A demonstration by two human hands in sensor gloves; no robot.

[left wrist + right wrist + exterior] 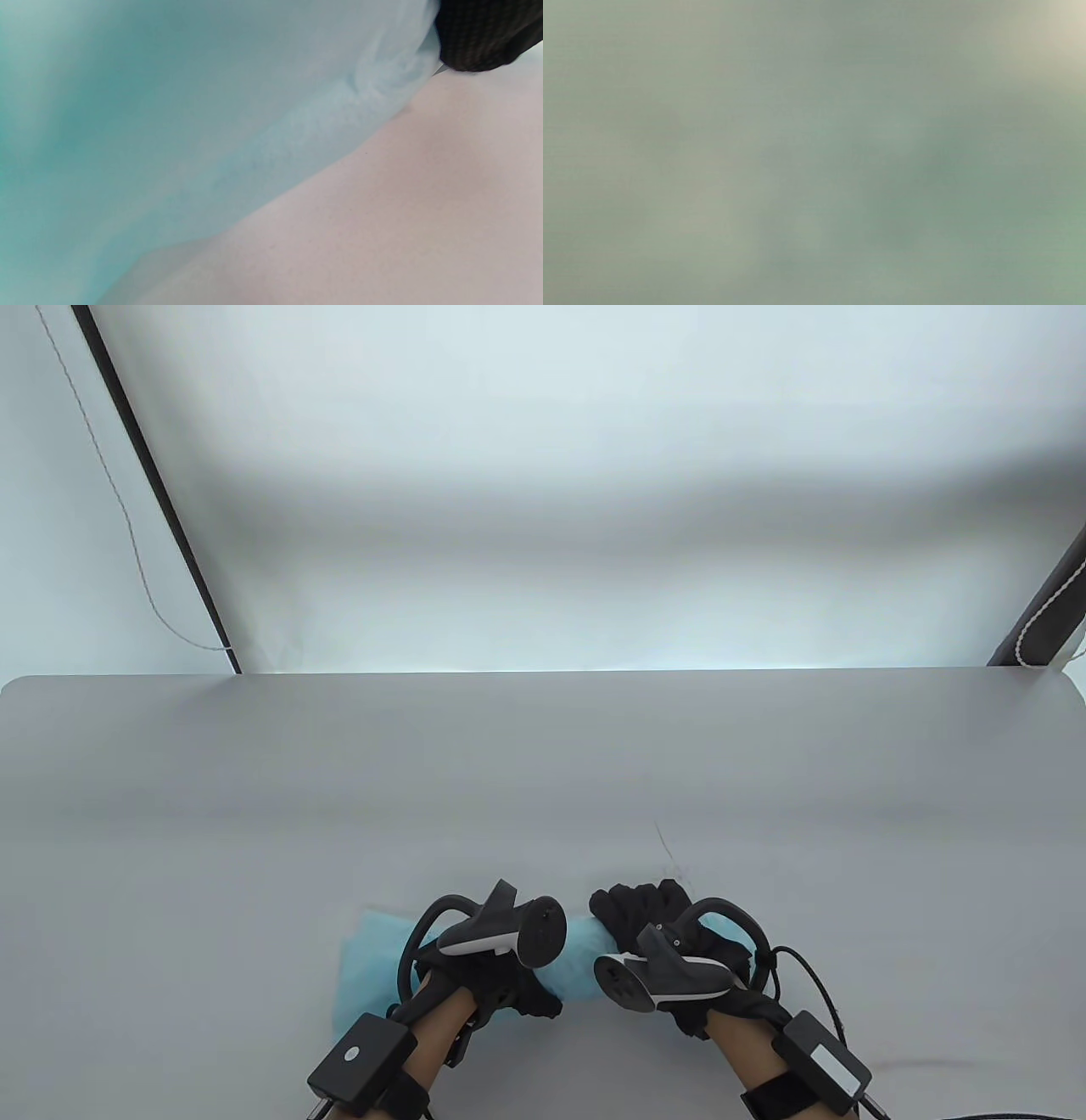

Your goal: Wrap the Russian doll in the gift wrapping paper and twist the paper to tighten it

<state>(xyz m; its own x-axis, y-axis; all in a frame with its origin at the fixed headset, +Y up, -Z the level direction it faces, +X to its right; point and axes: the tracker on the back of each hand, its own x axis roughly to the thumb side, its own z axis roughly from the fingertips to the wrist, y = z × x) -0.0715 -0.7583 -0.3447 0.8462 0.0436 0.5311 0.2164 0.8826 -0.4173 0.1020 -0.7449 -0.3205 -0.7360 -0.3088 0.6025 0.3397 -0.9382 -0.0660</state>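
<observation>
Light blue wrapping paper lies bundled near the table's front edge, between my two hands. The Russian doll is hidden; no part of it shows. My left hand grips the bundle's left part, with loose paper spreading out to its left. My right hand curls its gloved fingers over the bundle's right end. In the left wrist view the blue paper fills the left side and a black gloved finger shows at the top right. The right wrist view is a grey-green blur.
The grey table stretches back to its far edge, and its surface shows below the paper. Behind it hangs a white backdrop with a black pole at the left and another at the right.
</observation>
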